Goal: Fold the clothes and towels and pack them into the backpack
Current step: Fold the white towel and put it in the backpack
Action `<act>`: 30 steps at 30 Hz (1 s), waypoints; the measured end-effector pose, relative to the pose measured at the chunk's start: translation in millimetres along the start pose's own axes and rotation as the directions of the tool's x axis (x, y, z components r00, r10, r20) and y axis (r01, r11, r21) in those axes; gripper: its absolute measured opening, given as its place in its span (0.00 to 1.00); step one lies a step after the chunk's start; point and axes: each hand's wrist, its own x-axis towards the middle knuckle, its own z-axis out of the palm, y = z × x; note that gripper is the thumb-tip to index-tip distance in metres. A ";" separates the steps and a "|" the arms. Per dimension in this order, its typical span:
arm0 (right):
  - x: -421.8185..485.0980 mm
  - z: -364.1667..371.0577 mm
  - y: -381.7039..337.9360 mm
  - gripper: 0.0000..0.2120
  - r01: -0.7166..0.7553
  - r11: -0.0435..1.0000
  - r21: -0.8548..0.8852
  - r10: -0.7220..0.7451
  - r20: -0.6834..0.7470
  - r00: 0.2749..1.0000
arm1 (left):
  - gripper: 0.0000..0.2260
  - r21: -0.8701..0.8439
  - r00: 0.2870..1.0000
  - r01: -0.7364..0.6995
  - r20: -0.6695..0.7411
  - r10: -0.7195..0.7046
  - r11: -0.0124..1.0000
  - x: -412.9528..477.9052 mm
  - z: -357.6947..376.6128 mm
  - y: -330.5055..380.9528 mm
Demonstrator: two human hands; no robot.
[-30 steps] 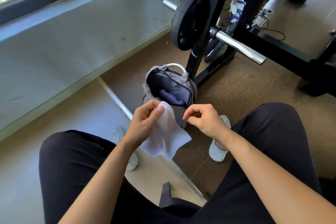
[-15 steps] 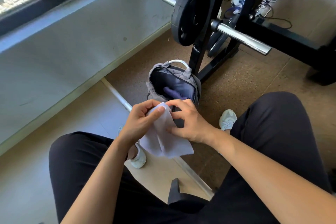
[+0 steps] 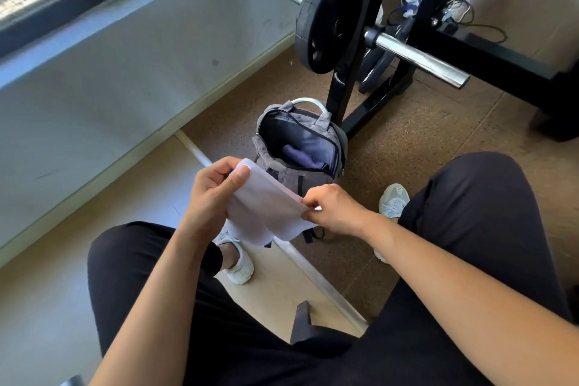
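A small white towel is stretched between my hands above my knees. My left hand pinches its upper left corner, and my right hand pinches its right edge. The rest of the cloth hangs down in loose folds. Just beyond it a grey backpack stands on the floor with its main zip open. Inside the backpack lies a purple cloth.
A black weight rack with a plate and a steel bar stands right behind the backpack. The wall runs along the left. My white shoes rest on the floor beside the bag. More shoes and cloth lie far back.
My right hand slid from the towel's top, beside the left hand, out to its right edge. The towel is now spread wide between both hands.
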 end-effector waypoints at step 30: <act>-24.8 -71.4 51.1 0.14 -0.267 0.869 0.417 0.374 -0.199 0.906 | 0.20 -0.030 0.875 0.239 -0.427 -0.229 0.971 23.3 -48.2 -51.8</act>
